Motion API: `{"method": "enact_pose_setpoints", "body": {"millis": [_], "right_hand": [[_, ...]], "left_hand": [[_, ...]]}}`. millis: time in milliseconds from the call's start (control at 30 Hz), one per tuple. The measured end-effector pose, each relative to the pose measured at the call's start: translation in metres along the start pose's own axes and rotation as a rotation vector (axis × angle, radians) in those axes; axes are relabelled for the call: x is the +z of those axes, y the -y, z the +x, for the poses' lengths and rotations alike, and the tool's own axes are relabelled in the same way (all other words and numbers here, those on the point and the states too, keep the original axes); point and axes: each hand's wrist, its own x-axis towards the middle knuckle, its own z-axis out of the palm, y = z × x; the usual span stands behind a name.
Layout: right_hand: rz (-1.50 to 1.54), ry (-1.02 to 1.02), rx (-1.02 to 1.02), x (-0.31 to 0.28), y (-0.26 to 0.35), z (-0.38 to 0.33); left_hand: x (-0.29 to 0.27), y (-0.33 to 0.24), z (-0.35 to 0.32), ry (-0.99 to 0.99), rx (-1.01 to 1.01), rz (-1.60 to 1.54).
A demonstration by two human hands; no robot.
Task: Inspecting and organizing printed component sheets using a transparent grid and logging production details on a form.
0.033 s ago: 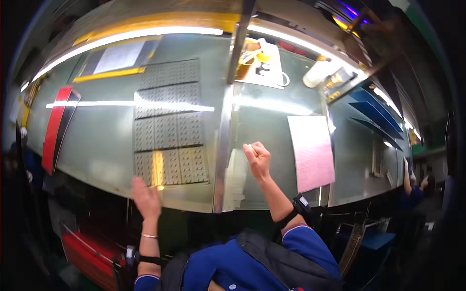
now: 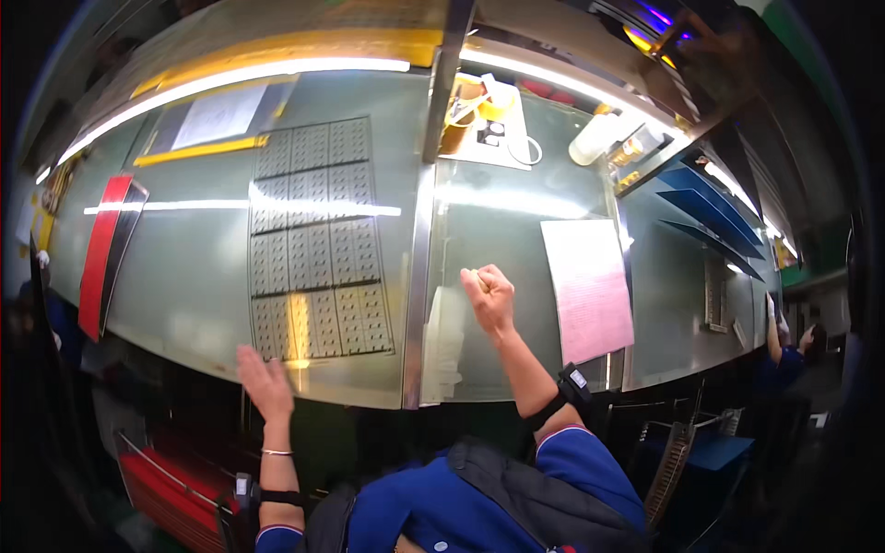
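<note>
A large grey panel [image 2: 315, 253], divided into a grid and dotted with small marks, lies flat on the grey-green tabletop [image 2: 184, 276]. My left hand [image 2: 267, 387] is just off its near left corner, at the table's front edge, with fingers stretched out and nothing in them. Over the table right of the metal divider [image 2: 419, 276], my right hand [image 2: 490, 300] is closed in a fist. Whatever it may hold is hidden by the fingers. Beside that fist, to the right, a white and pink sheet [image 2: 590, 290] lies on the table.
A red and black board [image 2: 106, 258] lies at the left. Farther back are a framed paper [image 2: 217, 115], a white board with yellow containers [image 2: 489, 138] and a white bottle [image 2: 593, 140]. Blue panels [image 2: 705, 212] stand at the right. Red panels [image 2: 175, 488] sit in a rack below.
My left hand has moved slightly left and down, away from the panel's corner. My right fist keeps its place and shape. The view has shifted a little.
</note>
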Motion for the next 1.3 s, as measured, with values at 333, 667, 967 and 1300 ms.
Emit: {"method": "enact_pose_setpoints", "body": {"millis": [333,667,967,1300], "right_hand": [[-0.539,-0.270,-0.132,-0.055,-0.091,0.169],[-0.406,-0.314,-0.121,-0.047,-0.054,0.271],[0.290,-0.174,0.050,0.004,-0.056,0.032],[0.347,-0.176,0.133,-0.024,-0.009,-0.068]], "left_hand": [[0.014,-0.026,0.026,-0.228,-0.291,-0.016],[-0.001,-0.031,0.029,-0.248,-0.239,0.040],[-0.033,-0.031,0.064,-0.006,-0.388,-0.376],[-0.018,-0.016,0.088,0.198,-0.484,-0.284]]}}
